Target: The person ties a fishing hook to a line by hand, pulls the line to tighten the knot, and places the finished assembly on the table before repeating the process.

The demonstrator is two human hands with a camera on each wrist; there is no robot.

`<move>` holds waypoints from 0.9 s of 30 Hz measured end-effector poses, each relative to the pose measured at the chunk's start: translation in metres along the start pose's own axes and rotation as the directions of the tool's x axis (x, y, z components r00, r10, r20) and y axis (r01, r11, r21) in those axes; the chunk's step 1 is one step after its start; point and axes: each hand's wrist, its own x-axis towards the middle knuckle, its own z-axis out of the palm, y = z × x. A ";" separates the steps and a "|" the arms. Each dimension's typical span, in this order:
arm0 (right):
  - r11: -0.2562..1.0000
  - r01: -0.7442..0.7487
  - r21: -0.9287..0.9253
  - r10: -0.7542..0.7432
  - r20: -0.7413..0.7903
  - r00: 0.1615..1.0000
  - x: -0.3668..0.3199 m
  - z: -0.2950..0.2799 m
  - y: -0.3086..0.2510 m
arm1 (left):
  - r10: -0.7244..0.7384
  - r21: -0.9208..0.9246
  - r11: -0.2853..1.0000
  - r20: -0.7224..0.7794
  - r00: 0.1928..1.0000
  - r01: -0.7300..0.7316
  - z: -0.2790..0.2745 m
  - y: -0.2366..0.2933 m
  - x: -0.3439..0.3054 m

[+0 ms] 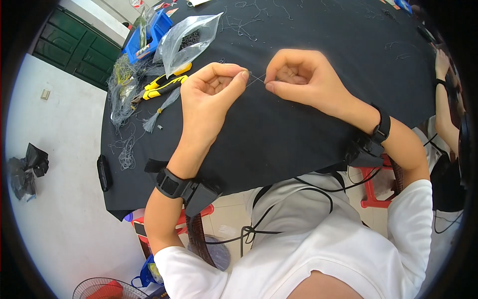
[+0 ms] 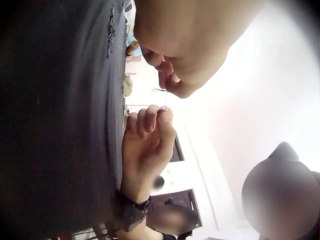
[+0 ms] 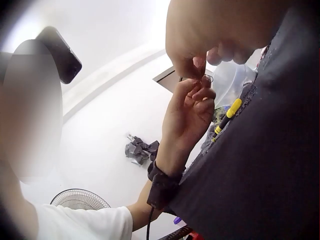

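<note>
Over the near part of the black table, both hands are raised with their fingertips close together. My left hand point(image 1: 211, 94) pinches a small fish hook point(image 2: 159, 90) between thumb and forefinger, its dark bend jutting out beside the fingertips in the left wrist view. My right hand point(image 1: 311, 82) pinches thin fishing line point(image 1: 257, 78) with thumb and forefinger, the other fingers curled in. The line spans the short gap between the two hands and crosses itself there. Most of the hook is hidden by the fingers.
Yellow-and-black pliers point(image 1: 164, 88) lie left of the left hand, beside tangled line point(image 1: 122, 92) and a tied bundle of strands point(image 1: 160, 112). Behind them are a clear plastic bag point(image 1: 191, 37) with dark small pieces and a blue bin point(image 1: 154, 35). Another person's arm point(image 1: 442, 94) is at the right.
</note>
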 end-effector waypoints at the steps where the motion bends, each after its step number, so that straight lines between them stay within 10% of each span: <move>1: 1.000 0.018 -0.003 -0.018 -0.016 1.000 0.000 0.001 0.001 | 0.013 0.001 1.000 -0.002 1.000 -0.013 0.001 0.000 0.000; 12: 0.986 0.132 -0.099 -0.143 -0.109 0.984 0.001 -0.001 0.001 | 0.073 0.069 0.994 0.085 0.994 -0.079 0.004 0.002 -0.001; 20: 0.978 -0.125 0.164 0.144 -0.108 0.984 0.002 0.001 0.005 | 0.090 0.095 0.989 0.228 0.970 -0.114 0.003 0.004 -0.003; 27: 0.757 -0.429 0.493 0.376 0.209 0.903 -0.001 0.004 0.004 | 0.129 -0.068 0.991 0.206 0.970 -0.117 0.005 0.004 -0.004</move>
